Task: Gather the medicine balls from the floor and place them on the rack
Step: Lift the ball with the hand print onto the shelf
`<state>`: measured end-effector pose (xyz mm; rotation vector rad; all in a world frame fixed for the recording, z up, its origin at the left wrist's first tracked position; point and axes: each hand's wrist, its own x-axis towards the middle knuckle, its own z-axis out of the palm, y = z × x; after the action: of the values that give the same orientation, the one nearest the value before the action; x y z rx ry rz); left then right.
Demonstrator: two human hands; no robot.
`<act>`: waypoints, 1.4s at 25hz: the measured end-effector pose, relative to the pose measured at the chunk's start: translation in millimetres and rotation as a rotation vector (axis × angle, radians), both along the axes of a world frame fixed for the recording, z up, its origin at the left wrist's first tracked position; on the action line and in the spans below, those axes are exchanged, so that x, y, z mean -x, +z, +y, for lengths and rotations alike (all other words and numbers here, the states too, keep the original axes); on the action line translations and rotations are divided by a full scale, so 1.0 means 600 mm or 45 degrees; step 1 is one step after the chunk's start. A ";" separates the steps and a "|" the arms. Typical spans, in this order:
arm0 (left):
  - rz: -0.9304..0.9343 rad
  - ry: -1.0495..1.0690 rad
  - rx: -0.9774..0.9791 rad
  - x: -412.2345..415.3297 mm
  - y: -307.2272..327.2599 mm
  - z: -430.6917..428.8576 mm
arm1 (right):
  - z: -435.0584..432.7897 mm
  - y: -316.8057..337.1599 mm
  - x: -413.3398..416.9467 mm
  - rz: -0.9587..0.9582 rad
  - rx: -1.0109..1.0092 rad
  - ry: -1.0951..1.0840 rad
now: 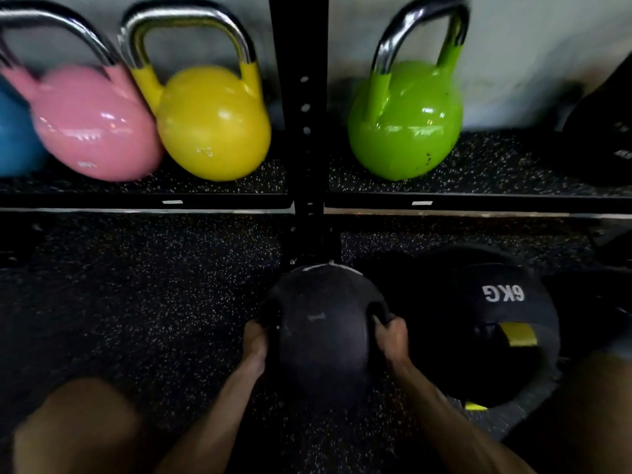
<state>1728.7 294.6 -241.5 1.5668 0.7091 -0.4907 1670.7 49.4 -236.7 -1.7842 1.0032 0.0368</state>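
the left grip (254, 338), a bare hand, curls round the handle on the left side of a black medicine ball (325, 336). the right grip (393, 333) curls round the matching handle on its right side. both grips hold the ball, fingers tucked into its side recesses. the ball is low in front of the foot of the rack (297, 97), whose black upright rises behind it, and below the front edge of the shelf (478, 201). whether it rests on the speckled floor (136, 302) or hangs just above cannot be told.

just to its right a second medicine ball (496, 323), marked 6kg with a yellow patch, lies on the floor near the shelf's front edge. the dark hides whether the two balls touch.

on the shelf, left of the upright, stand a blue kettlebell (13, 131), a pink kettlebell (92, 124) and a yellow kettlebell (212, 121), packed close. right of it stands a green kettlebell (403, 118). a dark round thing (602, 131) sits at the shelf's right end, too blurred to name. the person's bare knees (75, 425) flank the arms.
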 end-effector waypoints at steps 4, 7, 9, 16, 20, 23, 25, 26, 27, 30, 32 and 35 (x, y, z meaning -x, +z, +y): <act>-0.080 0.073 0.155 -0.005 0.185 -0.019 | -0.028 0.192 -0.005 -0.128 0.124 0.058; -0.142 0.045 0.180 -0.009 0.324 -0.026 | -0.043 0.354 0.006 -0.201 0.174 0.044; -0.108 0.048 0.243 -0.010 0.424 -0.026 | -0.052 0.486 0.019 -0.218 0.175 0.028; -0.173 0.101 0.590 0.026 0.925 -0.064 | -0.070 0.935 0.068 -0.426 0.255 -0.030; -0.378 -0.025 0.746 0.045 1.181 -0.117 | -0.096 1.152 0.076 -0.606 0.255 -0.062; -0.527 0.009 0.824 0.024 1.296 -0.159 | -0.129 1.293 0.082 -0.767 0.314 -0.104; -0.619 0.019 0.732 -0.001 1.341 -0.182 | -0.158 1.371 0.082 -0.890 0.346 -0.109; -0.669 -0.053 0.681 -0.006 1.366 -0.197 | -0.175 1.406 0.083 -0.941 0.372 -0.119; -0.713 -0.163 0.598 -0.010 1.391 -0.211 | -0.188 1.441 0.082 -0.979 0.403 -0.128; -1.092 -0.187 0.327 -0.008 1.504 -0.270 | -0.236 1.536 0.080 -1.110 0.410 -0.123; -1.253 -0.091 0.260 -0.006 1.580 -0.314 | -0.271 1.598 0.084 -1.212 0.406 -0.103; -1.303 -0.042 0.375 -0.013 1.658 -0.362 | -0.319 1.678 0.086 -1.363 0.430 -0.093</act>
<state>1736.2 77.4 753.4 1.3160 -0.1724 0.2062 1619.2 -141.7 769.9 -1.6830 0.2813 -1.0717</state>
